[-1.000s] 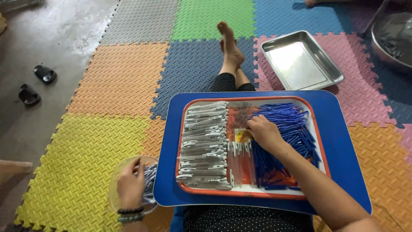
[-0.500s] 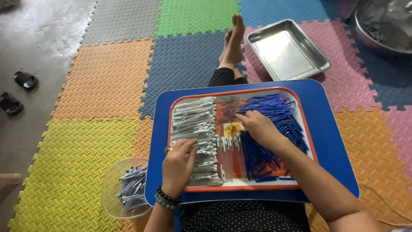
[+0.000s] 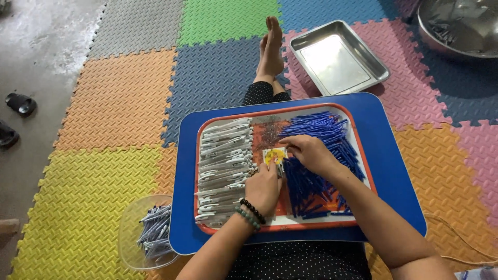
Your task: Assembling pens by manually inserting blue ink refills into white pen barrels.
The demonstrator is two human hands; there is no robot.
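An orange-rimmed tray (image 3: pixel 332 224) lies on a blue lap table (image 3: pixel 394 171). Rows of white pen barrels (image 3: pixel 223 161) fill its left side. A heap of blue pen parts (image 3: pixel 324 129) fills its right side. My left hand (image 3: pixel 263 187) rests in the tray's middle, fingers curled beside the white barrels; what it grips is hidden. My right hand (image 3: pixel 310 153) lies on the blue heap, fingertips pinched near a small yellow patch (image 3: pixel 273 155). Whether they hold a part I cannot tell.
A clear plastic bowl (image 3: pixel 132 223) with assembled pens sits on the mat at lower left. A steel tray (image 3: pixel 337 57) lies beyond the lap table, and a large metal basin (image 3: pixel 459 26) stands at top right. Black sandals (image 3: pixel 21 103) lie at left.
My left hand left the plastic bowl and moved up onto the tray's middle, next to my right hand. The right hand stayed on the blue heap.
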